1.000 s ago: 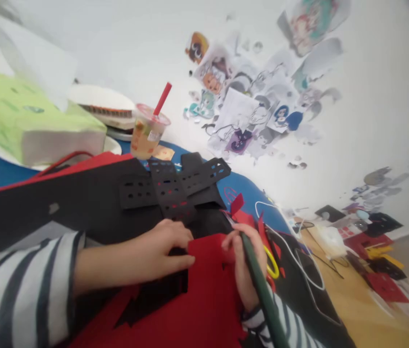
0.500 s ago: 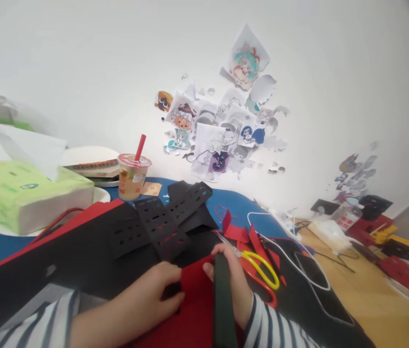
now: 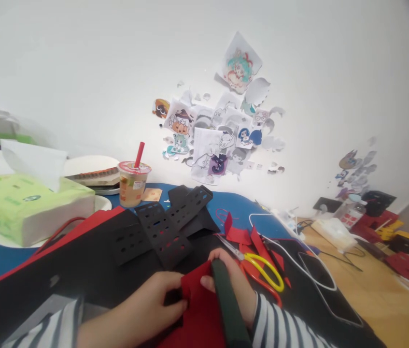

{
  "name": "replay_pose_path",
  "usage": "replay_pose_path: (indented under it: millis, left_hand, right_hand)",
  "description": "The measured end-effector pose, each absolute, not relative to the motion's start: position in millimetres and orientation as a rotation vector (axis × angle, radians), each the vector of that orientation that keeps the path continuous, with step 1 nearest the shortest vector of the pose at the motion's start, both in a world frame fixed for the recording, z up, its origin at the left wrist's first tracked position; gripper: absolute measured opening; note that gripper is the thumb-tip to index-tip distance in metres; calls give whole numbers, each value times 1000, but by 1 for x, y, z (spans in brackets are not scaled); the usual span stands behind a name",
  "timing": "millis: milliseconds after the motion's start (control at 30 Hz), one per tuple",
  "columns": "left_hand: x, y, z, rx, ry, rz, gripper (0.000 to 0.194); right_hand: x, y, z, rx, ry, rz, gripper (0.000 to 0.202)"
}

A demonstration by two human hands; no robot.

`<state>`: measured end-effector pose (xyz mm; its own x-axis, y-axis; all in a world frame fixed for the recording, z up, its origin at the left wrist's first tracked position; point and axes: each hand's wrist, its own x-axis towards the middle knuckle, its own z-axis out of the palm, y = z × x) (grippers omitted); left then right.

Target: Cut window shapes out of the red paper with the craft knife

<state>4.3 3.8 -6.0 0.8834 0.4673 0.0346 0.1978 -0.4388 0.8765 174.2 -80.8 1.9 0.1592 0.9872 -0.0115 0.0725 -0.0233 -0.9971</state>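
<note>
A red sheet lies between my hands at the bottom centre. My left hand pinches its left edge, thumb and fingers at the border. On the other side, my right hand is wrapped round a dark green flat bar, its thumb resting on the red sheet. Just beyond are black perforated card pieces, crossing each other. Scissors with yellow and orange handles lie right of my right hand, beside folded red pieces.
A green tissue pack and a drink cup with a red straw stand at the left. A phone and white cable lie right. Paper drawings cover part of the wall.
The view has shifted slightly. The green bar leans more to the left at its top, and the red sheet's upper left edge looks more bent near my left fingers.
</note>
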Motion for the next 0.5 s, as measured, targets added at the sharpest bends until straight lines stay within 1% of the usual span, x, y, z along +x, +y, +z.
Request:
replay_pose_path:
  millis: [167,400,500]
  left_hand:
    - [6,5,-4,2018,567,315,25]
    - [5,3,0,2033,574,365,29]
    - [5,5,-4,2057,591,361,34]
  right_hand:
    - [173,-81,3,-1302,-1069,1133,49]
    - [179,-77,-7,-1258,-1148,1030,45]
    - [178,-79,-7,-1264,-1177,1008,40]
